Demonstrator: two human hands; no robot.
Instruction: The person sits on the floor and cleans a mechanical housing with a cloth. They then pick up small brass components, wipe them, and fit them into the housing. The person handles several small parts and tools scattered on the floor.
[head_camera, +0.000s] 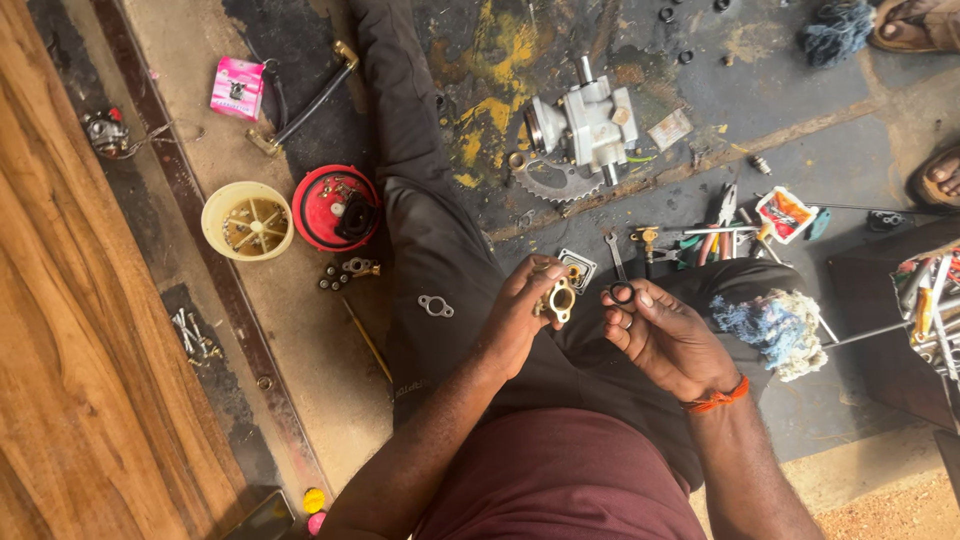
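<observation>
Just right of the brass flange (558, 299) gripped in the left hand (520, 315), the right hand (665, 335) pinches a black ring (621, 293), level with its opening.

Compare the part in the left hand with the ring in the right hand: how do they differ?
The brass part in the left hand is tan, blocky metal with a round bore; the black ring in the right hand is thin and flat. The brass part is gripped in the fingers, while the black ring is pinched at the fingertips. Both are held above the lap.
</observation>
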